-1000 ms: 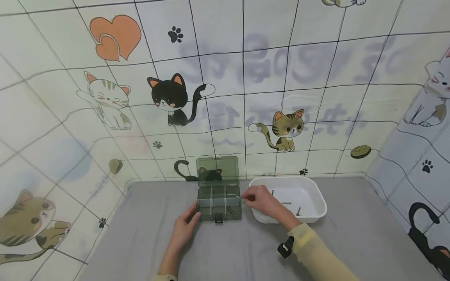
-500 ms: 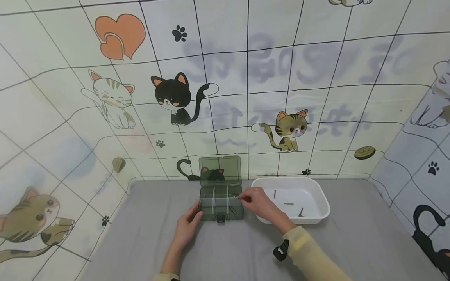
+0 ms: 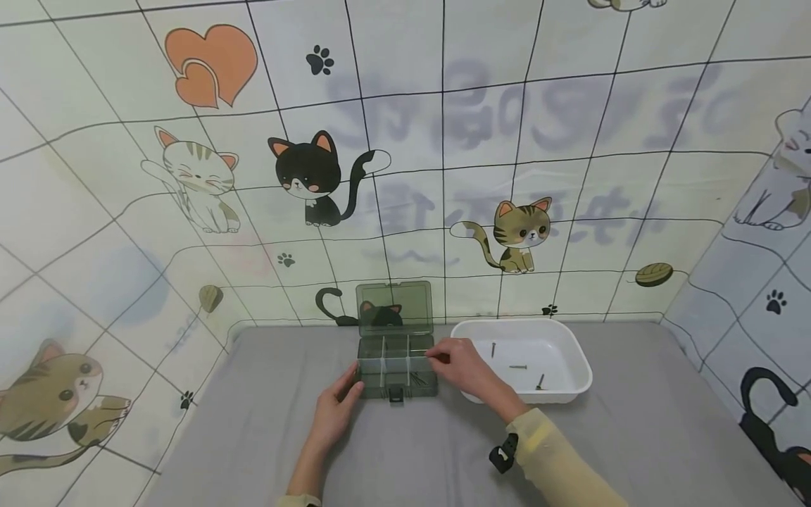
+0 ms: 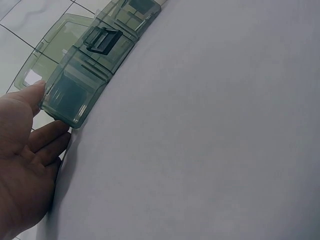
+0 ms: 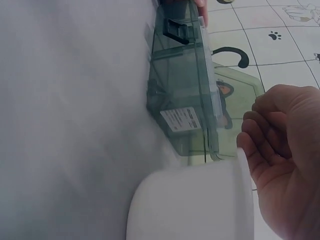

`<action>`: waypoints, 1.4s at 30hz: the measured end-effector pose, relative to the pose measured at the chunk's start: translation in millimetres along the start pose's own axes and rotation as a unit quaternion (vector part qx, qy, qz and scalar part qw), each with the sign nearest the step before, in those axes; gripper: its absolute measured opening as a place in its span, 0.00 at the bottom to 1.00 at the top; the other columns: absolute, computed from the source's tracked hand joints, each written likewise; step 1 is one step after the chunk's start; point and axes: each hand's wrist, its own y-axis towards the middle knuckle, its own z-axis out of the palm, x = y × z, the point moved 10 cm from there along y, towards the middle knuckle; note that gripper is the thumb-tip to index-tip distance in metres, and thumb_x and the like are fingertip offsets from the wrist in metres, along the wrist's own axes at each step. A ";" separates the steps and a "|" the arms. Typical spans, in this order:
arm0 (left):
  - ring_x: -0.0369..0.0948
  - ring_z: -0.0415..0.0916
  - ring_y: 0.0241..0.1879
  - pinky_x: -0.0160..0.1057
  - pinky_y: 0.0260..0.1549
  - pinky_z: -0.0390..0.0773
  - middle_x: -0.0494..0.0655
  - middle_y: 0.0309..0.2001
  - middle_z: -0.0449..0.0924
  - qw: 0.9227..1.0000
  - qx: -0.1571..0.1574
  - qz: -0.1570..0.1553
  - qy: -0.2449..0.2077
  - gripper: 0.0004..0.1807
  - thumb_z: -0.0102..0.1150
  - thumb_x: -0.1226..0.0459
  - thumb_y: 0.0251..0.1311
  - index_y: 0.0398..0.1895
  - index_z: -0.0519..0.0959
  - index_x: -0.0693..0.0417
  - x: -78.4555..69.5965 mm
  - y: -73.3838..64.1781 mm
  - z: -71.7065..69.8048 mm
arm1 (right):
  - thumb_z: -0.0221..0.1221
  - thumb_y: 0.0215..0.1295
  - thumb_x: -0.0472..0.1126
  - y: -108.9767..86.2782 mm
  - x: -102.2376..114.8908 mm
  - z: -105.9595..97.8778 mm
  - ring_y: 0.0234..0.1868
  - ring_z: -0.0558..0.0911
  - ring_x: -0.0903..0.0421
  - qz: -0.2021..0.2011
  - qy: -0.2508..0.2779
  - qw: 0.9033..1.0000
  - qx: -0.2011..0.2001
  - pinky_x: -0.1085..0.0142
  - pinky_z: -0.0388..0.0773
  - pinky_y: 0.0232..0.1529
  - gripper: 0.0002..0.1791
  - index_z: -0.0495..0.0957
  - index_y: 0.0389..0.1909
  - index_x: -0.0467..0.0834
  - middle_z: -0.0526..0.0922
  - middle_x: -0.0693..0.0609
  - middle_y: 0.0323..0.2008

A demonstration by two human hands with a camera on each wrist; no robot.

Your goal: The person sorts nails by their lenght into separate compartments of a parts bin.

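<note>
A translucent green compartment box (image 3: 397, 377) stands with its lid (image 3: 412, 306) raised at the back. My left hand (image 3: 336, 405) holds the box's left end, thumb at the upper edge and fingers lower down, as the left wrist view shows. Several thin screws (image 3: 418, 380) lie in the front right compartment. My right hand (image 3: 465, 362) hovers at the box's right edge, thumb against the index finger and the others curled. No screw shows between its fingertips in either view.
Right of the box is a white tray (image 3: 570, 394) with three screws, one of them a lying screw (image 3: 518, 366). A grey cloth (image 3: 285, 359) covers the table. Behind stands a tiled-pattern backdrop (image 3: 405, 190) with printed cats.
A slim screw stuck out from my right fingertips over the box in both earlier frames; now it no longer shows there. My left hand stays on the box.
</note>
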 end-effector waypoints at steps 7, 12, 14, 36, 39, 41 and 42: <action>0.56 0.69 0.69 0.58 0.67 0.67 0.60 0.67 0.75 1.000 0.000 0.005 0.001 0.27 0.59 0.58 0.75 0.73 0.72 0.53 -2.6 -1.6 -0.2 | 0.62 0.69 0.31 -7.5 -3.2 -12.1 0.36 0.82 0.60 0.009 0.011 1.000 0.004 0.68 0.81 0.36 0.09 0.88 0.45 0.39 0.86 0.53 0.38; 0.56 0.70 0.68 0.58 0.66 0.69 0.59 0.67 0.75 1.000 -0.003 0.002 0.007 0.27 0.59 0.57 0.75 0.73 0.72 0.52 -0.4 -1.6 0.0 | 0.63 0.69 0.31 -12.4 -7.2 -20.7 0.35 0.82 0.62 0.000 0.008 1.000 -0.002 0.68 0.81 0.36 0.09 0.88 0.45 0.37 0.86 0.54 0.36; 0.55 0.70 0.69 0.57 0.66 0.69 0.58 0.67 0.75 1.000 -0.004 -0.003 0.006 0.27 0.59 0.58 0.74 0.74 0.72 0.51 0.3 -1.4 0.0 | 0.64 0.68 0.31 -14.0 -9.4 -23.8 0.35 0.82 0.63 -0.006 0.004 1.000 -0.007 0.68 0.82 0.36 0.09 0.88 0.45 0.37 0.86 0.55 0.36; 0.56 0.68 0.70 0.58 0.68 0.67 0.59 0.67 0.74 1.000 -0.005 -0.014 0.005 0.26 0.59 0.59 0.74 0.73 0.72 0.51 2.0 -0.7 -0.5 | 0.67 0.67 0.36 -41.4 -47.3 -60.1 0.39 0.85 0.59 0.038 0.015 0.999 -0.013 0.64 0.84 0.43 0.09 0.88 0.45 0.37 0.88 0.55 0.38; 0.57 0.69 0.69 0.59 0.66 0.68 0.60 0.67 0.75 1.000 -0.005 -0.004 0.010 0.26 0.59 0.60 0.74 0.73 0.72 0.52 0.7 -0.8 -0.4 | 0.67 0.67 0.35 -45.2 -55.2 -65.5 0.39 0.86 0.58 0.046 0.012 0.999 -0.017 0.64 0.84 0.43 0.09 0.87 0.45 0.36 0.88 0.54 0.39; 0.56 0.70 0.68 0.58 0.66 0.69 0.59 0.66 0.75 1.000 -0.006 -0.004 0.009 0.26 0.60 0.59 0.74 0.73 0.73 0.51 0.3 -0.8 -0.3 | 0.67 0.67 0.35 -47.5 -59.9 -69.5 0.40 0.86 0.57 0.053 0.008 0.998 -0.019 0.63 0.84 0.44 0.09 0.87 0.45 0.36 0.88 0.53 0.40; 0.57 0.70 0.68 0.59 0.66 0.69 0.60 0.66 0.75 1.000 -0.005 0.003 0.010 0.26 0.59 0.59 0.74 0.73 0.73 0.53 -1.1 -0.9 0.2 | 0.67 0.67 0.34 -48.7 -62.0 -71.7 0.40 0.86 0.57 0.058 0.006 0.998 -0.021 0.63 0.84 0.44 0.09 0.87 0.45 0.35 0.88 0.53 0.40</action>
